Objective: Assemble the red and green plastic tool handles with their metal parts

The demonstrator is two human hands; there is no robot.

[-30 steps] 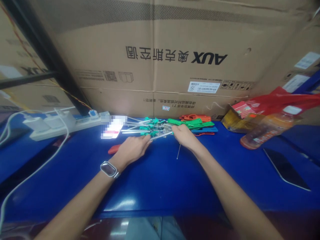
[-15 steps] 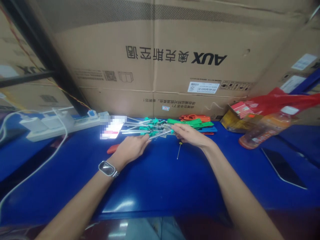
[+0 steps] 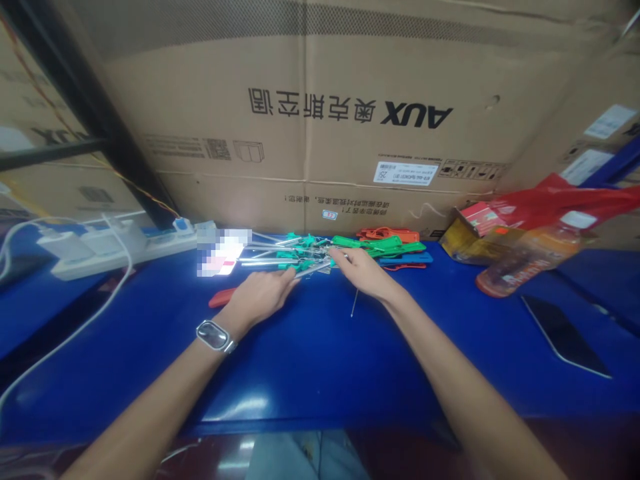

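A pile of small screwdrivers (image 3: 305, 252) with green handles and silver shafts lies at the back of the blue table (image 3: 320, 360). My left hand (image 3: 260, 297), with a watch on its wrist, has its fingers closed on a silver shaft at the near edge of the pile. My right hand (image 3: 361, 272) reaches into the pile from the right, fingers pinched on another shaft. More green, orange and blue handles (image 3: 395, 245) lie just right of it. A loose thin shaft (image 3: 354, 303) rests on the table below my right hand.
A large cardboard box (image 3: 320, 120) stands behind the table. A white power strip (image 3: 100, 250) with cables is at the left. At the right lie an orange drink bottle (image 3: 530, 260), a red bag (image 3: 555, 200) and a dark phone (image 3: 565, 327). A red piece (image 3: 220, 298) lies by my left hand.
My right hand has slid a little to the left along the pile. My left hand has stayed in nearly the same place.
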